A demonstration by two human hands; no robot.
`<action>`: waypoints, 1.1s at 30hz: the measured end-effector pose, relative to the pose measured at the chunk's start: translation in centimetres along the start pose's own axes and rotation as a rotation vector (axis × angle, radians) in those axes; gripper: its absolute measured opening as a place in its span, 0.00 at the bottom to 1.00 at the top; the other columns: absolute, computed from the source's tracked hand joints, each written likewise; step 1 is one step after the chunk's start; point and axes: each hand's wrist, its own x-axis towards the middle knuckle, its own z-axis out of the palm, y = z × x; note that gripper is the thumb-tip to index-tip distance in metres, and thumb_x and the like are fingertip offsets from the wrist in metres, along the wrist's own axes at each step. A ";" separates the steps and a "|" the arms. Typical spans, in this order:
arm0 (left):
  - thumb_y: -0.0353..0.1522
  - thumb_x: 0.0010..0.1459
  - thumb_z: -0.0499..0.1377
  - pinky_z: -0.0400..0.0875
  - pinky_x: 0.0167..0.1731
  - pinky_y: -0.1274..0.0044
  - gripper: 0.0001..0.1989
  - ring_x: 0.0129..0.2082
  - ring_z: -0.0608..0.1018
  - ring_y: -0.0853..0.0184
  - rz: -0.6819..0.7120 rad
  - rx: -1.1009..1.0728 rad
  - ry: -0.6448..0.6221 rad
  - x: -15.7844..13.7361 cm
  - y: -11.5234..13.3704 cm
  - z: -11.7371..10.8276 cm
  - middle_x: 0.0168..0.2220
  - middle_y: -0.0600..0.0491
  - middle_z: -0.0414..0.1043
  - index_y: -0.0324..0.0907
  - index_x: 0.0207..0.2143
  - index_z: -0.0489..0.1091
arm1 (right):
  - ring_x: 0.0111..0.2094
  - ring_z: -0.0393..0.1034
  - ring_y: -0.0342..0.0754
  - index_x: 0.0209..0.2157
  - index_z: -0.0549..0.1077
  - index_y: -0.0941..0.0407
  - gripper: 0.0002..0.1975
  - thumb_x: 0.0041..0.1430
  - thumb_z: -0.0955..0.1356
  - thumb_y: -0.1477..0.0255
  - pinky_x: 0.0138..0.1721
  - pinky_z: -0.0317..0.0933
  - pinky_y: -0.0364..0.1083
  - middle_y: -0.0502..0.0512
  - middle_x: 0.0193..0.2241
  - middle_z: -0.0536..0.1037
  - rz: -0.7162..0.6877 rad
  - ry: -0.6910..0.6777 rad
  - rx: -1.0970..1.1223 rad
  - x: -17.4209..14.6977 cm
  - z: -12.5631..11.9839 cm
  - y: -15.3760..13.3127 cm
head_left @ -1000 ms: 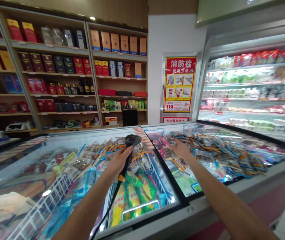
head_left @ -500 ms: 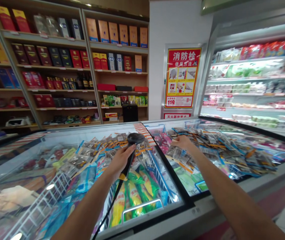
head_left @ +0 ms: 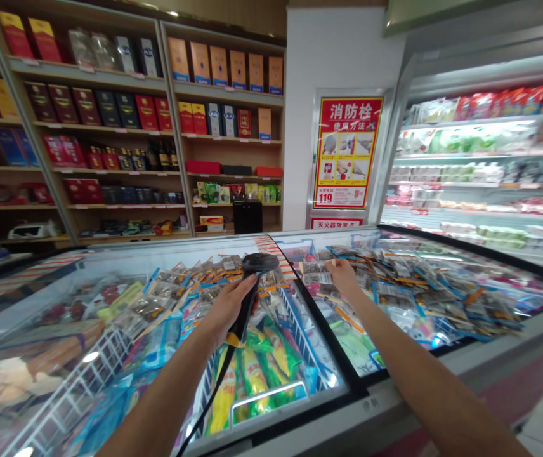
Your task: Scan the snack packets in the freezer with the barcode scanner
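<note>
left hand (head_left: pixel 226 304) holds scanner (head_left: pixel 252 279) over left freezer lid (head_left: pixel 110 304) | right hand (head_left: pixel 342 274) on packets (head_left: pixel 418 279) atop right lid | shelves (head_left: pixel 124 127) behind | poster (head_left: pixel 346 152) behind, right of shelves

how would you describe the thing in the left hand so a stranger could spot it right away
Start at the glass-topped chest freezer in front of the wooden shelves. Over its left lid, the left hand grips a black handheld scanner. Unlike the flat, colourful packets around it, it is plain black, has a rounded head, and trails a dark cable.
</note>
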 end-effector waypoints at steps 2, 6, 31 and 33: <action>0.47 0.42 0.54 0.59 0.17 0.81 0.20 0.15 0.66 0.74 -0.006 -0.001 0.008 0.0 0.0 -0.1 0.16 0.55 0.65 0.38 0.21 0.64 | 0.23 0.67 0.47 0.39 0.65 0.59 0.20 0.40 0.66 0.70 0.22 0.61 0.44 0.52 0.23 0.72 0.095 -0.058 0.033 -0.4 -0.3 -0.7; 0.46 0.43 0.54 0.59 0.16 0.82 0.19 0.15 0.66 0.74 -0.012 -0.008 0.013 -0.1 0.0 -0.3 0.16 0.55 0.65 0.37 0.21 0.64 | 0.19 0.65 0.45 0.32 0.70 0.60 0.15 0.35 0.68 0.75 0.20 0.60 0.43 0.50 0.17 0.71 0.228 -0.248 0.099 -0.6 -1.5 -1.3; 0.42 0.49 0.53 0.61 0.17 0.83 0.16 0.17 0.68 0.74 -0.046 -0.225 -0.189 -1.1 0.3 0.3 0.20 0.54 0.68 0.37 0.28 0.66 | 0.25 0.68 0.44 0.28 0.67 0.56 0.12 0.35 0.66 0.79 0.28 0.61 0.44 0.47 0.21 0.72 0.346 -0.263 0.856 0.6 -0.8 0.4; 0.43 0.48 0.53 0.61 0.17 0.83 0.16 0.17 0.68 0.74 -0.056 -0.221 -0.189 -1.1 0.2 0.4 0.20 0.53 0.68 0.37 0.26 0.66 | 0.24 0.67 0.44 0.28 0.66 0.56 0.12 0.35 0.66 0.79 0.27 0.61 0.44 0.46 0.19 0.71 0.354 -0.241 0.890 0.5 -0.8 0.3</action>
